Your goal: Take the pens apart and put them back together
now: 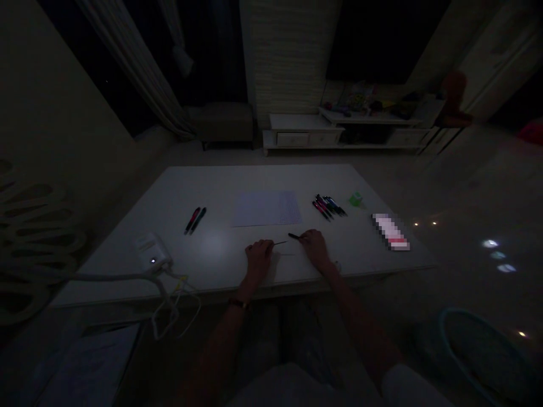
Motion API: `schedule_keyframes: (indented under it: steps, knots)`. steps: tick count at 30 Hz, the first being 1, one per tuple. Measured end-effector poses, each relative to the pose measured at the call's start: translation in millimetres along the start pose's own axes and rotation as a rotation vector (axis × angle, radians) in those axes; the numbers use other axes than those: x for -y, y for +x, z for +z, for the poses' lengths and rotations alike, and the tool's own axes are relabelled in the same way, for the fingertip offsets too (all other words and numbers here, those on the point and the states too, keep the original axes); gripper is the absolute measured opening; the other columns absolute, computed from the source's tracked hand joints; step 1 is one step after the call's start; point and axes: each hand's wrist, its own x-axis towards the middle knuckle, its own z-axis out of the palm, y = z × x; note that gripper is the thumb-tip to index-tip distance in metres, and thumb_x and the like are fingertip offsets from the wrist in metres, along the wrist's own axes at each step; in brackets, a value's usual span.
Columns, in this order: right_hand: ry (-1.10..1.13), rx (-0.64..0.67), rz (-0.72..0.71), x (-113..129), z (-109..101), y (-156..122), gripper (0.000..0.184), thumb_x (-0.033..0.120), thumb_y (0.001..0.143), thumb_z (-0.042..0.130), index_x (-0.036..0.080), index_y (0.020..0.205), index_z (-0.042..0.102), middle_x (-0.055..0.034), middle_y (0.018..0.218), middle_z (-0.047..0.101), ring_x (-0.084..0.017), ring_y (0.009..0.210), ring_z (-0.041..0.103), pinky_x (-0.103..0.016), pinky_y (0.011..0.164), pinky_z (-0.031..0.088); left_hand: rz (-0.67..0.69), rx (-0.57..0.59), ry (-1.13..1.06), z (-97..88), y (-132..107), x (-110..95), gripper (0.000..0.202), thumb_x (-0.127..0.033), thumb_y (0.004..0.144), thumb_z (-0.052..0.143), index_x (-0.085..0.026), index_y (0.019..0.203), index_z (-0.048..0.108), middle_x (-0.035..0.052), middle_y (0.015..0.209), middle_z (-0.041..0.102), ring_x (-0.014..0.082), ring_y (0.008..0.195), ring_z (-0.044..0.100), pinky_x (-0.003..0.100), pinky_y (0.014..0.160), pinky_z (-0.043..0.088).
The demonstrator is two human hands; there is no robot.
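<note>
OK so the short dark pen piece (292, 235) (pretty sure that's what it was) sat just in from the middle of the bench (203, 181)'s front edge, pinched in the right hand (314, 246). The left hand (258, 255) was pinching a thin rod (280, 243) that pointed toward it, with the two bits apart. My guess: the step in hand was handling a pen in separate parts, and the next move called for a light grip and careful aim in that gloom. Paper (258, 209) lay beyond, toward the back edge, with a bunch of pens (328, 207) over toward the right edge. Only container I really spotted was a teal-rimmed tub (442, 319) off past the front right corner, and it was too dark to tell what it held.
</note>
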Motion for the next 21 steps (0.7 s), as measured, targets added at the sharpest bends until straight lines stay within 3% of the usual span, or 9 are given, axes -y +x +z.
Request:
schedule_keyframes:
  steps: [5,9,21]
  knots:
    - [0.227,0.073,0.138,9,-13,-14,0.019,0.033,0.079,0.053,0.019,0.088,0.062,-0.0050,0.082,0.067,-0.018,0.072,0.060,-0.030,0.068,0.045,0.002,0.002,0.036,-3.7,-1,-4,0.022,-0.027,0.092,0.039,-0.023,0.100,0.060,0.0043,0.095,0.065,0.0180,0.091,0.057,0.037,0.085,0.029]
    - [0.251,0.054,0.112,11,-19,-20,0.020,0.034,0.077,0.054,0.019,0.084,0.063,-0.0053,0.083,0.068,-0.017,0.072,0.060,-0.031,0.069,0.045,0.021,-0.007,0.042,-3.9,-2,-4,0.022,-0.027,0.092,0.040,-0.024,0.100,0.060,0.0036,0.096,0.065,0.0180,0.091,0.057,0.037,0.085,0.029]
    - [0.270,0.092,0.028,18,-13,-16,0.018,0.034,0.076,0.055,0.020,0.082,0.065,-0.0047,0.083,0.068,-0.017,0.071,0.061,-0.030,0.071,0.047,0.021,0.035,0.050,0.3,-1,0,0.021,-0.028,0.092,0.040,-0.026,0.101,0.059,0.0028,0.099,0.065,0.0172,0.095,0.056,0.036,0.088,0.028]
